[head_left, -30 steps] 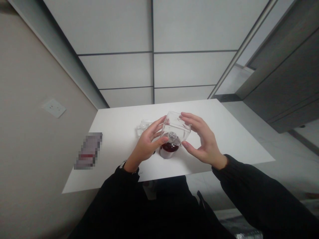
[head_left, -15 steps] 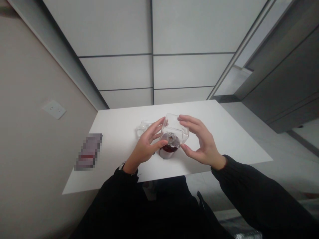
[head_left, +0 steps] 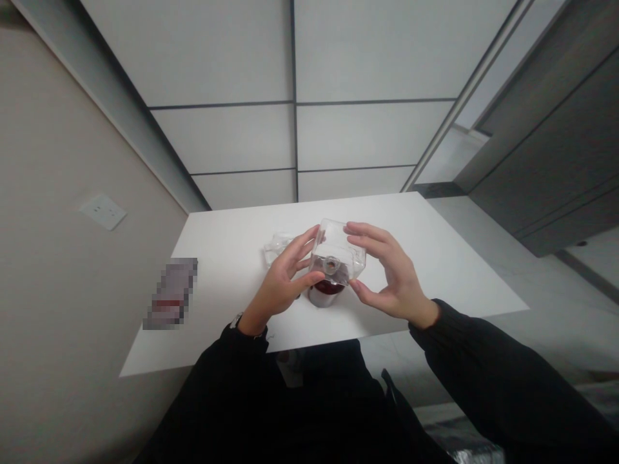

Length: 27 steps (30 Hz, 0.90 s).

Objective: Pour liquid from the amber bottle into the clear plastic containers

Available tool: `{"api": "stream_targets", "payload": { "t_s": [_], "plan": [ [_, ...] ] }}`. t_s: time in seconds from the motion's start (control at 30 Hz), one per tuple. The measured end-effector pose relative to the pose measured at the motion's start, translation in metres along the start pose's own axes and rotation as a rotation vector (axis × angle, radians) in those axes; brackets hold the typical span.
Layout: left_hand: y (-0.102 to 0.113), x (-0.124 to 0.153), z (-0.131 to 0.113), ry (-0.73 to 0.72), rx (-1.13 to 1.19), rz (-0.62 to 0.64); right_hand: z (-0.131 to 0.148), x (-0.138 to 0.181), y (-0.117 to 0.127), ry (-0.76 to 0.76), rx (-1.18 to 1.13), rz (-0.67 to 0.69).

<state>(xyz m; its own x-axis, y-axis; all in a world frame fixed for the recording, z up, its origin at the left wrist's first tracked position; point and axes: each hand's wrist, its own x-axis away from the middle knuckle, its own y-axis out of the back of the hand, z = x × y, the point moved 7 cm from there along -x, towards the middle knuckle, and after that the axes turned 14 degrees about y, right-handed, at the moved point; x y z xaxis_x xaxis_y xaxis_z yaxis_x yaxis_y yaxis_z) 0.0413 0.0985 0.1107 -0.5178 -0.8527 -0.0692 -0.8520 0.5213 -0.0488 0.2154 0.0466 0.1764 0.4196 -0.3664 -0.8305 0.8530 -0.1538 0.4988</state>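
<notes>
Near the middle of the white table [head_left: 232, 296], both hands on one part: a clear boxy container [head_left: 337, 233], tilted, round ring-shaped feature on its near, lower side. Looks lifted clear of the tabletop. Left hand [head_left: 284, 276] has it by the left side, thumb on the near lower edge, fingers behind. Right hand [head_left: 393, 276] has the other side, fingers at the upper edge, thumb by the lower right corner. Spread on both is moderate, about as wide as the container, no tight pinch

Behind and below it: a silvery cup [head_left: 322, 298] with a dark red upper part [head_left: 329, 288]. Container overlaps it from this angle; touching or apart, can't tell. Second clear piece [head_left: 276, 246] lies past the left hand, partly hidden, shape unclear. Pixelated item [head_left: 169, 293] on the left, can't identify

My read on the step: two-handed hold and orienting of the container, not a release. Any move from here calls for an even grip on both sides, slow wrist rotation, and clearance from the cup. Smooth clear walls could slip if one thumb backs off
</notes>
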Motion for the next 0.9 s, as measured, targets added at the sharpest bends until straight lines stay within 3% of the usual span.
{"api": "stream_targets", "payload": {
  "t_s": [0.63,0.9],
  "plan": [
    [-0.002,-0.001,0.005,-0.018,0.017,0.009,0.000,-0.001,-0.001,-0.010,0.018,-0.010],
    [-0.001,-0.003,-0.006,0.044,-0.057,-0.040,-0.010,0.003,-0.001,-0.118,-0.087,-0.023]
  ]
}}
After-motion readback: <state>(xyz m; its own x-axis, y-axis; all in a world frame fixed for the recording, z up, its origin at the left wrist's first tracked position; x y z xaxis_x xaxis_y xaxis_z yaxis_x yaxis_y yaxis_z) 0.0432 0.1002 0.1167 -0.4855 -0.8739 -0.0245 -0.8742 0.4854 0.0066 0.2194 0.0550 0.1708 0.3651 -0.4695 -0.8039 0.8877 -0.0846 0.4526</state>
